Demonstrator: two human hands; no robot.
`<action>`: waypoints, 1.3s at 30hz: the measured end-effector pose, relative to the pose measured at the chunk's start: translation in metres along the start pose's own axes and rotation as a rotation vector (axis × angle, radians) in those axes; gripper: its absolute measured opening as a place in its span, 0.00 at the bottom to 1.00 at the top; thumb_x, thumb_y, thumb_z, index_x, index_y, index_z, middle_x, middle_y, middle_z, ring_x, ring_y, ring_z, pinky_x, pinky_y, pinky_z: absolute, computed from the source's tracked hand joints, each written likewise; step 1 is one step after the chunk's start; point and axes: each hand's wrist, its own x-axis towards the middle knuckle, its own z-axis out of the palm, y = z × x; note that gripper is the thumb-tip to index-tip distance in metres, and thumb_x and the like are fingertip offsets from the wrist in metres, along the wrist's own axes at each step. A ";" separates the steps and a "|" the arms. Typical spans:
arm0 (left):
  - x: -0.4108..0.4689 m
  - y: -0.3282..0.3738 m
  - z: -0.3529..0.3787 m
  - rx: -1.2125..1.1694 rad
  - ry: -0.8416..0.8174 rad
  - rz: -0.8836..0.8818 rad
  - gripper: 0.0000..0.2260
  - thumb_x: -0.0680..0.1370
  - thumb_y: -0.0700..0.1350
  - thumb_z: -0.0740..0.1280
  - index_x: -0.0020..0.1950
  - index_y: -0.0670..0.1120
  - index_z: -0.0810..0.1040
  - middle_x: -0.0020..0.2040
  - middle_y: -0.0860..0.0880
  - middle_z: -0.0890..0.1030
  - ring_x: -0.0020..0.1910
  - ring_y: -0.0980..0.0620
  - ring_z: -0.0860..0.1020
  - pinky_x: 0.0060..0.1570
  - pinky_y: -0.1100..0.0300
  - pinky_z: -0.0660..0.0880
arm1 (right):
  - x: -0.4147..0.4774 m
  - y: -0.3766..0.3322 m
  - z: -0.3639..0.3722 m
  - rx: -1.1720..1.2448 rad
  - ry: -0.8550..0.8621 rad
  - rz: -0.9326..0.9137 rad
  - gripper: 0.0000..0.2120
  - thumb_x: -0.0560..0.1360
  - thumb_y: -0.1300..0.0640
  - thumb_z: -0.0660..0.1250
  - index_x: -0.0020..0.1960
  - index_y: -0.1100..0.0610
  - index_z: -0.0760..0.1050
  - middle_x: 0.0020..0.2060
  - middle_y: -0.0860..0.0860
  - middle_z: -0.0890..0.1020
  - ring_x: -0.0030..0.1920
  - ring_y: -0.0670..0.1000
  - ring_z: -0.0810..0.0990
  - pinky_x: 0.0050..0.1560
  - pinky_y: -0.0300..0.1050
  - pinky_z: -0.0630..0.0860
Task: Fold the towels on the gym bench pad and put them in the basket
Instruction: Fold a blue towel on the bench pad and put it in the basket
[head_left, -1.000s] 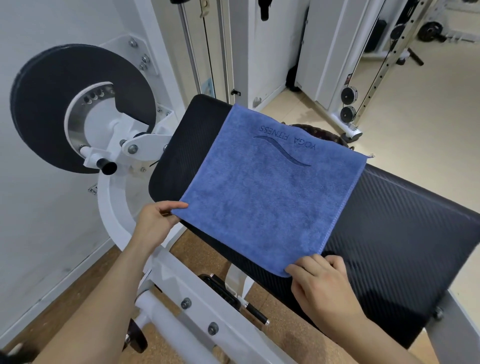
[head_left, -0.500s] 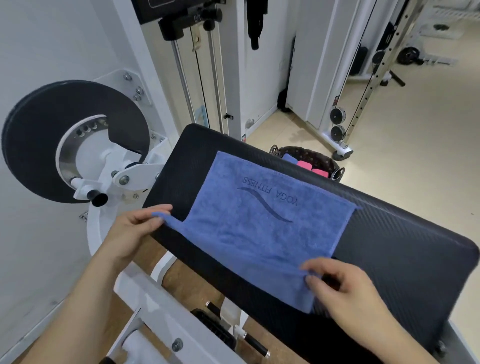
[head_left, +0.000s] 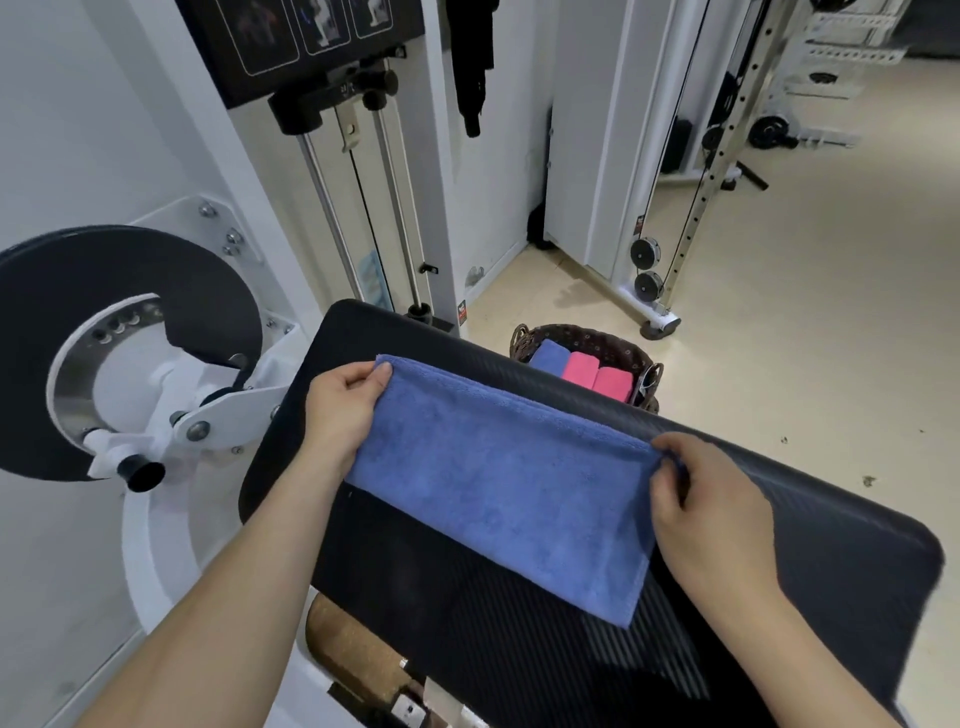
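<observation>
On the ribbed black pad (head_left: 810, 525) lies a plush blue towel (head_left: 498, 488), doubled; the left hand (head_left: 340, 410) pinches its far-left corner, the right hand (head_left: 711, 509) its far-right. Past the pad's far edge, a dark wicker basket (head_left: 587, 336) holds blue and pink towels (head_left: 582, 366) on beige floor (head_left: 805, 312). Left, a black disc (head_left: 104, 270).

Black bench pad (head_left: 779, 545) carries folded blue towel (head_left: 509, 483); basket (head_left: 587, 338) on floor (head_left: 805, 338).
</observation>
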 end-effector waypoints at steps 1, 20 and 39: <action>0.000 0.001 0.002 0.006 0.018 0.000 0.06 0.77 0.47 0.70 0.51 0.48 0.85 0.45 0.52 0.85 0.49 0.53 0.83 0.54 0.54 0.79 | 0.001 0.000 0.001 -0.015 0.001 0.001 0.12 0.77 0.59 0.59 0.58 0.52 0.76 0.50 0.48 0.81 0.50 0.52 0.79 0.45 0.44 0.66; -0.006 0.009 0.022 0.402 0.224 0.260 0.09 0.76 0.50 0.69 0.54 0.50 0.79 0.47 0.51 0.80 0.47 0.53 0.77 0.53 0.52 0.77 | 0.013 0.013 0.015 -0.289 0.230 -0.462 0.15 0.61 0.77 0.70 0.46 0.65 0.80 0.42 0.58 0.77 0.39 0.59 0.72 0.30 0.45 0.67; -0.058 -0.075 0.005 1.045 -0.112 0.493 0.28 0.79 0.67 0.41 0.78 0.61 0.44 0.80 0.49 0.46 0.79 0.50 0.44 0.75 0.43 0.46 | 0.023 0.040 0.014 -0.703 -0.303 -0.795 0.36 0.78 0.32 0.49 0.78 0.52 0.56 0.78 0.54 0.56 0.77 0.56 0.55 0.72 0.65 0.57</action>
